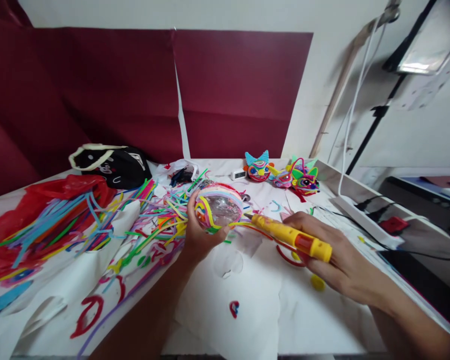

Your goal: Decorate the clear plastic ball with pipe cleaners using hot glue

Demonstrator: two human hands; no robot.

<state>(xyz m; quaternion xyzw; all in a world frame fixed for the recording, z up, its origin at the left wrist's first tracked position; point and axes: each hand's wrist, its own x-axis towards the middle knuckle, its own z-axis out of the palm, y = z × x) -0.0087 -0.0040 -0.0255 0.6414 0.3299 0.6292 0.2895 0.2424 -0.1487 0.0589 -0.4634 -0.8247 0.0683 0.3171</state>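
Note:
My left hand is closed around a round, see-through plastic piece edged with red, white, yellow and green strands that look like pipe cleaners. In my right hand is a yellow pen-shaped tool with a dark tip and a red patch near its back end. Its tip points left, close to the right rim of the round piece; I cannot tell whether they touch. A thin yellow-and-red strand trails from the lower rim to the right, passing under the tool.
Piles of coloured strands cover the left side, beside a red plastic bag and a black pouch. Several colourful craft figures stand at the back. A white power strip with cables lies right. White paper lies in front.

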